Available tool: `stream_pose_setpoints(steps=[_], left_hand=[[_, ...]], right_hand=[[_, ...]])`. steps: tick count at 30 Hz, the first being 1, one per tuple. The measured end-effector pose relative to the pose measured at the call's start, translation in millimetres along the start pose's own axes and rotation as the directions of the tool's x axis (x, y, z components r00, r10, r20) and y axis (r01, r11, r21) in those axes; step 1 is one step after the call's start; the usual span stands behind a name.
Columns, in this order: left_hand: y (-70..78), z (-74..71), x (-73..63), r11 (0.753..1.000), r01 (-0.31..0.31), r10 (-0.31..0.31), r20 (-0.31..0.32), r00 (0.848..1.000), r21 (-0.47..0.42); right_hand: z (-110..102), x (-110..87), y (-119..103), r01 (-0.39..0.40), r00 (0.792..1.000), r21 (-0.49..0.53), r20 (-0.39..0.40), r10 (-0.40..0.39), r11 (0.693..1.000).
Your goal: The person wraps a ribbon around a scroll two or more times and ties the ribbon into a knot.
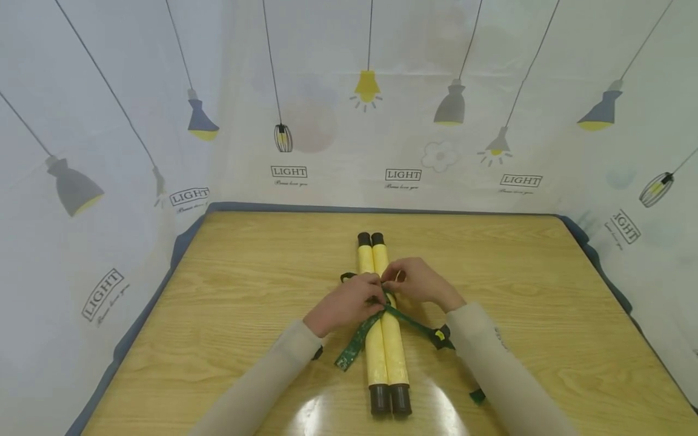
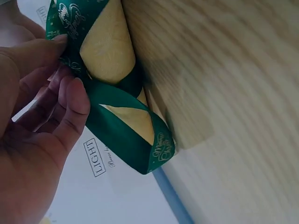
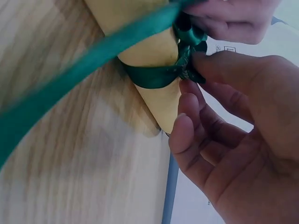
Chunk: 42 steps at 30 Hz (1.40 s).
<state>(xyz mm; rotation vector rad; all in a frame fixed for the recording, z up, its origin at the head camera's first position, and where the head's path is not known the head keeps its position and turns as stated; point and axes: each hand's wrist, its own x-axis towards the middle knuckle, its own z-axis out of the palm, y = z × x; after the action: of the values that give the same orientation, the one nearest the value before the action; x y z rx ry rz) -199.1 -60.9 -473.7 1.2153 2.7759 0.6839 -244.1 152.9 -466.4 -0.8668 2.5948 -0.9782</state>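
Two yellow rods (image 1: pixel 376 357) with dark end caps lie side by side on the table, pointing away from me. A green ribbon (image 1: pixel 357 345) with silvery print goes round their middle. My left hand (image 1: pixel 349 301) is over the rods and pinches the ribbon between thumb and fingers; in the left wrist view a ribbon loop (image 2: pixel 124 140) stands out beside it. Opposite, my right hand (image 1: pixel 420 281) pinches the gathered ribbon at the knot (image 3: pixel 189 63), thumb against fingertips. The fingers partly hide the knot.
One ribbon tail runs right to a dark and yellow bit (image 1: pixel 440 336) by the right sleeve. A green scrap (image 1: pixel 477 396) shows beside the right forearm. Behind the wooden table (image 1: pixel 245 260) hangs a white sheet (image 1: pixel 338 181) printed with lamps.
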Motion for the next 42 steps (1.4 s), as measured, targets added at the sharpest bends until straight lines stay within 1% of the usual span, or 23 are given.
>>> stream_pose_setpoints(steps=[2, 5, 9, 11, 12, 14, 18, 22, 25, 27, 30, 35, 37, 39, 42], left_hand=[[-3.2, 2.0, 0.8, 0.997, 0.005, -0.007, -0.021, 1.000, -0.074], [-7.5, 4.4, 2.8, 0.983, 0.025, -0.033, -0.040, 0.999, -0.181], [-9.4, 5.4, 5.7, 0.947, 0.076, -0.100, -0.062, 0.993, -0.311], [-8.3, 5.1, 7.4, 0.931, 0.100, -0.136, -0.079, 0.988, -0.351], [-7.5, 5.1, 8.4, 0.927, 0.112, -0.155, -0.093, 0.984, -0.358], [-5.5, 4.8, 10.7, 0.924, 0.145, -0.199, -0.121, 0.973, -0.354], [-2.5, 5.7, 15.4, 0.933, 0.217, -0.275, -0.177, 0.945, -0.288], [-0.5, 9.1, 18.3, 0.945, 0.238, -0.289, -0.232, 0.929, -0.225], [0.6, 13.0, 18.5, 0.951, 0.246, -0.288, -0.253, 0.923, -0.186], [1.1, 15.8, 18.3, 0.953, 0.255, -0.292, -0.263, 0.920, -0.164], [2.1, 18.7, 17.5, 0.958, 0.257, -0.284, -0.282, 0.916, -0.131], [4.3, 22.0, 18.2, 0.969, 0.236, -0.245, -0.317, 0.916, -0.067], [4.1, 23.1, 18.9, 0.971, 0.236, -0.234, -0.330, 0.914, -0.035], [3.7, 23.7, 19.2, 0.969, 0.245, -0.236, -0.338, 0.911, -0.016], [2.6, 24.0, 19.2, 0.965, 0.262, -0.254, -0.333, 0.908, -0.022]], right_hand=[[1, -0.4, 0, -0.002, 1.000, 0.010, -0.006, 0.002, 1.000], [2, -1.2, 1, -0.012, 1.000, 0.033, -0.020, 0.013, 0.999], [2, -3.5, 2, -0.052, 0.998, 0.079, -0.035, 0.055, 0.996], [2, -5.2, 2, -0.067, 0.997, 0.102, -0.040, 0.072, 0.993], [2, -6.1, 2, -0.073, 0.996, 0.115, -0.042, 0.079, 0.991], [1, -7.9, 0, -0.078, 0.996, 0.148, -0.041, 0.085, 0.986], [2, -9.7, 0, -0.098, 0.994, 0.231, -0.019, 0.106, 0.968], [3, -10.6, 0, -0.116, 0.993, 0.302, 0.009, 0.119, 0.946], [3, -11.1, 0, -0.131, 0.991, 0.329, 0.019, 0.132, 0.935], [3, -11.6, 0, -0.154, 0.988, 0.354, 0.029, 0.153, 0.922], [3, -11.8, 0, -0.206, 0.978, 0.411, 0.052, 0.203, 0.888], [3, -12.3, -3, -0.300, 0.950, 0.506, 0.083, 0.300, 0.809], [3, -12.4, -2, -0.316, 0.944, 0.557, 0.105, 0.313, 0.768], [4, -12.4, -3, -0.334, 0.936, 0.606, 0.125, 0.328, 0.722], [7, -10.9, -1, -0.351, 0.929, 0.658, 0.157, 0.334, 0.666]])
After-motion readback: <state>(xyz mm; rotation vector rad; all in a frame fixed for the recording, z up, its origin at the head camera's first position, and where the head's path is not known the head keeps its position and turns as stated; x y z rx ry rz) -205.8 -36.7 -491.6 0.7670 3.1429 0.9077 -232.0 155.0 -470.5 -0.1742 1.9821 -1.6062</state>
